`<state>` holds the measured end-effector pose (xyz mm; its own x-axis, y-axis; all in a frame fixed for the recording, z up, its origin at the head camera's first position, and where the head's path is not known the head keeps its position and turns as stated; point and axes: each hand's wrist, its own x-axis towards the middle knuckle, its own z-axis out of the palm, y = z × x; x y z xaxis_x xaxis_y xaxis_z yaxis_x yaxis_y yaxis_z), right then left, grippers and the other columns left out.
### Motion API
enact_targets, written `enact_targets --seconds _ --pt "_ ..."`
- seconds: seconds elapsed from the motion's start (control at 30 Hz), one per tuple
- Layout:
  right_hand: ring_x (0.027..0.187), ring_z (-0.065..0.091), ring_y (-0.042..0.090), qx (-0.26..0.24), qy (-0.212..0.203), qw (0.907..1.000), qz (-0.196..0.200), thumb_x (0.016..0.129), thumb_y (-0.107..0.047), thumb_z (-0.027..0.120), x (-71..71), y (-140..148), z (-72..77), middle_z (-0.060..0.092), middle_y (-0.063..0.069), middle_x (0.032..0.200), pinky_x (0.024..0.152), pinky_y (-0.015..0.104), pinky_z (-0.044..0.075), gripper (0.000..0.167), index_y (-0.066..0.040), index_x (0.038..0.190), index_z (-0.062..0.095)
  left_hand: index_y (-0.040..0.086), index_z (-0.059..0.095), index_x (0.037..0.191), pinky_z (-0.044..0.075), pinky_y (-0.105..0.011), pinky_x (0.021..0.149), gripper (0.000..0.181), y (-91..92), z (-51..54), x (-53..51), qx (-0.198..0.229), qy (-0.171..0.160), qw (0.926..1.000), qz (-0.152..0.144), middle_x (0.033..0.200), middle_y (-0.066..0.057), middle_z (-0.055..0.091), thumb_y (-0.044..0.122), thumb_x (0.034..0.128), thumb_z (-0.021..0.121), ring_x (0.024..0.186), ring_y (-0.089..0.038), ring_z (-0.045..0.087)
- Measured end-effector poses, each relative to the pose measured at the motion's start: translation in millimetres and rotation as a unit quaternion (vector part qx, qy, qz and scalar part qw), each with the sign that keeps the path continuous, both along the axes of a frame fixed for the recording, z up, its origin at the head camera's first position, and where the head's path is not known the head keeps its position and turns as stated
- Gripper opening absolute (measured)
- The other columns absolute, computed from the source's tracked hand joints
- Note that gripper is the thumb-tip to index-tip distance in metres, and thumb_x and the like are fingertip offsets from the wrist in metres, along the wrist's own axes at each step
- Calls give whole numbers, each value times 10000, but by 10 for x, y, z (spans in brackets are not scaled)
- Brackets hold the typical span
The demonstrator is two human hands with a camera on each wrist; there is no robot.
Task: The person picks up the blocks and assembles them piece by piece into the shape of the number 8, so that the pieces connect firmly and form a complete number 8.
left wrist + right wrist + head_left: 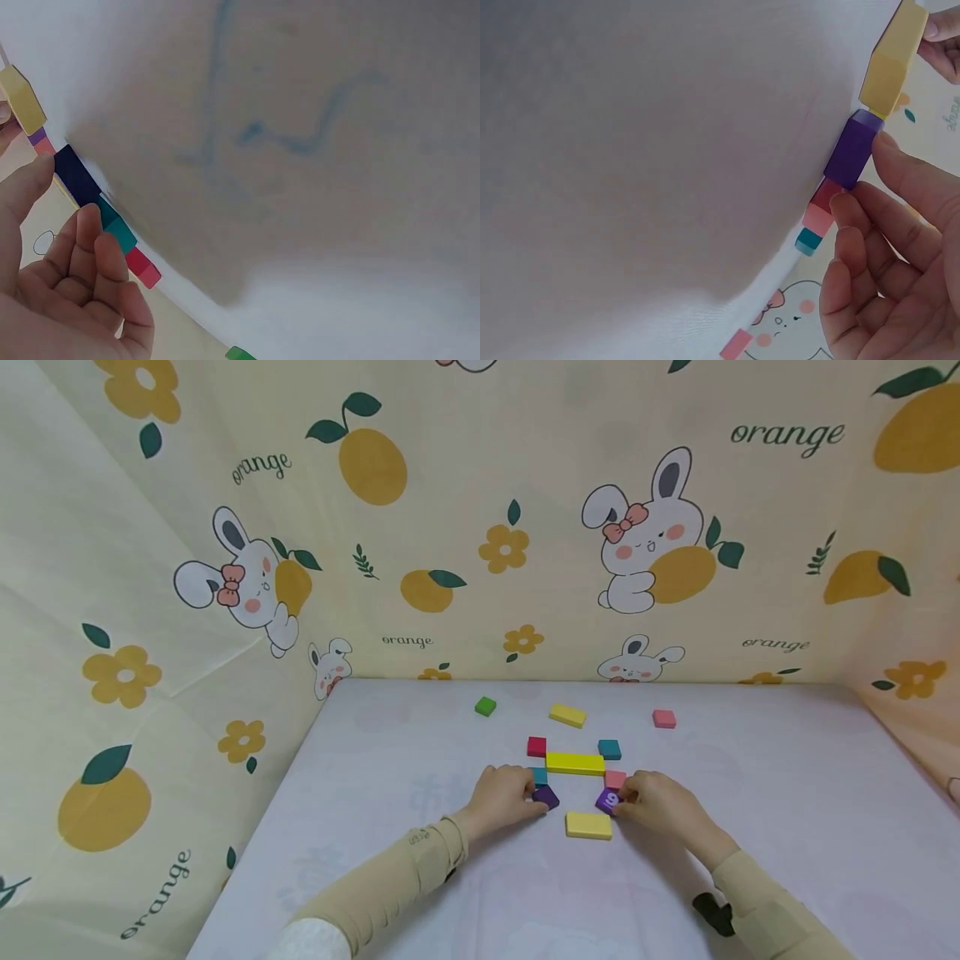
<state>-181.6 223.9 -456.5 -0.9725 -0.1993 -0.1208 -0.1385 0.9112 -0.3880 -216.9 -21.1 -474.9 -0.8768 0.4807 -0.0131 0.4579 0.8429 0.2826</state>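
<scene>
My left hand [501, 797] pinches a dark purple block [78, 173] between thumb and fingertip, low on the tabletop. Opposite it, my right hand [660, 803] holds a purple block [853, 150] that bears a white number [611, 801], turned at a slant. A teal block [539, 777] touches the left group, and a pink block [615, 779] sits just behind the numbered one. Between these lies a long yellow block [574, 764], with a red block [536, 746] and a second teal block [609, 749] at its far corners. Nearest me is a pale yellow block [588, 825], between both hands.
Farther back on the white table [420, 877] lie a green block [485, 706], a pale yellow block [567, 716] and a pink block [664, 718]. A printed cloth [450, 468] with rabbits and oranges rises behind the table's far edge and along the left side.
</scene>
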Motion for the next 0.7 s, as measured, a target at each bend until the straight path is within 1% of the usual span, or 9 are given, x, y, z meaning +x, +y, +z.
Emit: enact_targets --seconds 0.17,0.37,0.6,0.7 --pt "700 502 135 33 29 10000 11 780 -216 734 3 -2 -8 611 -6 762 667 299 486 178 -85 897 704 164 620 835 389 -281 690 335 -13 11 16 11 -48 10000 0 673 89 560 483 774 700 626 -72 466" --pt "698 505 126 48 110 9999 11 789 -237 726 16 5 -6 609 -8 775 644 270 481 223 -70 936 709 173 607 821 355 -256 653 358 -23 2 19 45 -125 9999 19 656 94 532 518 767 691 618 -69 465" --pt "712 514 126 97 179 9998 42 783 -236 730 57 0 26 621 -3 801 655 285 495 225 -74 940 712 180 633 843 365 -263 681 316 -16 -13 -2 27 -80 10000 -3 694 99 574 485 782 692 639 -62 473" --pt "698 504 123 158 201 9996 116 787 -227 725 67 -11 39 617 -1 802 633 267 477 255 -59 978 714 178 634 841 366 -266 684 311 -13 -15 -8 38 -64 10000 -2 696 95 580 477 782 695 637 -62 474"
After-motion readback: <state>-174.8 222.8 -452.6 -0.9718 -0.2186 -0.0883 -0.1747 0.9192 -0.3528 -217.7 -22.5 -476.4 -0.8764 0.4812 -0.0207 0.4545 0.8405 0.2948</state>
